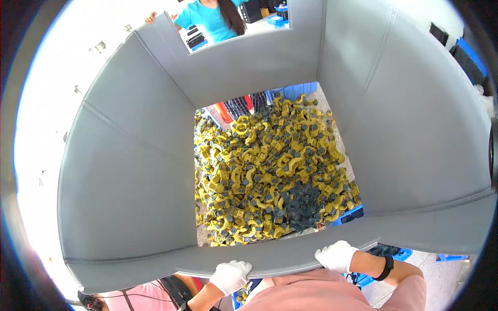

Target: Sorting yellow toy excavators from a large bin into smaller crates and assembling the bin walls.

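My white-gloved left hand grips the near wall of a large grey box sleeve, its fingers curled over the edge. Farther right along that same edge, my right hand, also gloved in white, is closed on the sleeve. The sleeve is four-sided, with folded seams in its walls and no bottom. Through its opening shows a big heap of yellow curved parts with dark round pieces among them. A cluster of black parts lies in the heap's near right area.
Beyond the far wall, a person in a blue top has a hand at the sleeve's far left corner. Another person in pink is at lower left. Blue crates border the heap, and dark equipment stands at upper right.
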The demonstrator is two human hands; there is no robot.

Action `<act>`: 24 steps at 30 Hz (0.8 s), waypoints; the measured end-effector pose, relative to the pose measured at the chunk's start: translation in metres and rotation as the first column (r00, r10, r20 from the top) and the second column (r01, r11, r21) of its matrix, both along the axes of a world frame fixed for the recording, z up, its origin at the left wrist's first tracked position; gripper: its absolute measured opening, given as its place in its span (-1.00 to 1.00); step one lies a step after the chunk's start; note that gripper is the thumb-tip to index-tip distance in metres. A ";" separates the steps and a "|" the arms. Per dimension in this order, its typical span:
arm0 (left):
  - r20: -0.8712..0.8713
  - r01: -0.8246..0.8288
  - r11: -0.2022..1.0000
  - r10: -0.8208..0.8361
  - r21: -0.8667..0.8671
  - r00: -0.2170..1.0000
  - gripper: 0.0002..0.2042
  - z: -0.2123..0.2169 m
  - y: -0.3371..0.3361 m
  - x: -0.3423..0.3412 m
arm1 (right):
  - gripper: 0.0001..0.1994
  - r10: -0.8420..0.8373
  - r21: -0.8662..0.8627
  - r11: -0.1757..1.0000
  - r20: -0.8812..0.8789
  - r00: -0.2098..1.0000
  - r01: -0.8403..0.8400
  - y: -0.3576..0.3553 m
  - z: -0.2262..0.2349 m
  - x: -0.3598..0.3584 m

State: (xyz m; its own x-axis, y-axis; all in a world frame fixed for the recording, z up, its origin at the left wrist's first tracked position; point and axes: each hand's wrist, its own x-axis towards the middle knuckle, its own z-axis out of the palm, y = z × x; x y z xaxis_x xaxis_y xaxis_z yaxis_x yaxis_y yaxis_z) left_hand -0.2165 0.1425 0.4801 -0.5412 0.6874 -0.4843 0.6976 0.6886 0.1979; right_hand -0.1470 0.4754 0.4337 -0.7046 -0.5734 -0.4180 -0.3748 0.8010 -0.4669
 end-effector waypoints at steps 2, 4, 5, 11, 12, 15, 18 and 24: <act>-0.016 0.024 0.999 -0.024 -0.022 1.000 -0.77 0.007 -0.001 -0.002 | -0.84 0.002 -0.008 1.000 0.021 1.000 -0.001 0.004 0.014 -0.003; -0.025 0.043 0.999 -0.043 -0.022 0.999 -0.77 0.018 0.005 -0.005 | -0.85 -0.011 -0.021 1.000 0.038 0.999 0.012 0.010 0.017 -0.001; -0.022 0.060 0.998 -0.061 -0.030 0.998 -0.77 0.025 0.009 -0.007 | -0.85 -0.016 -0.017 1.000 0.032 0.999 0.017 0.012 0.020 -0.001; 0.014 0.060 0.997 -0.059 -0.050 0.998 -0.79 0.061 0.033 -0.016 | -0.86 0.000 -0.012 1.000 0.047 0.999 0.001 0.037 0.053 -0.009; 0.020 0.055 0.996 -0.054 -0.073 0.998 -0.80 0.067 0.037 -0.018 | -0.85 -0.013 -0.021 1.000 0.021 1.000 0.014 0.041 0.056 -0.009; 0.013 0.043 0.999 -0.043 -0.020 0.999 -0.82 0.078 0.045 -0.019 | -0.83 -0.023 -0.036 0.999 -0.010 1.000 0.022 0.051 0.070 -0.009; 0.025 -0.010 0.999 0.011 -0.039 1.000 -0.81 0.085 0.053 -0.019 | -0.80 -0.037 -0.039 0.999 -0.027 0.999 0.036 0.062 0.090 -0.010; 0.003 -0.013 0.999 0.013 0.029 1.000 -0.81 0.104 0.069 -0.019 | -0.81 -0.047 -0.032 0.998 -0.064 0.997 0.045 0.082 0.108 -0.014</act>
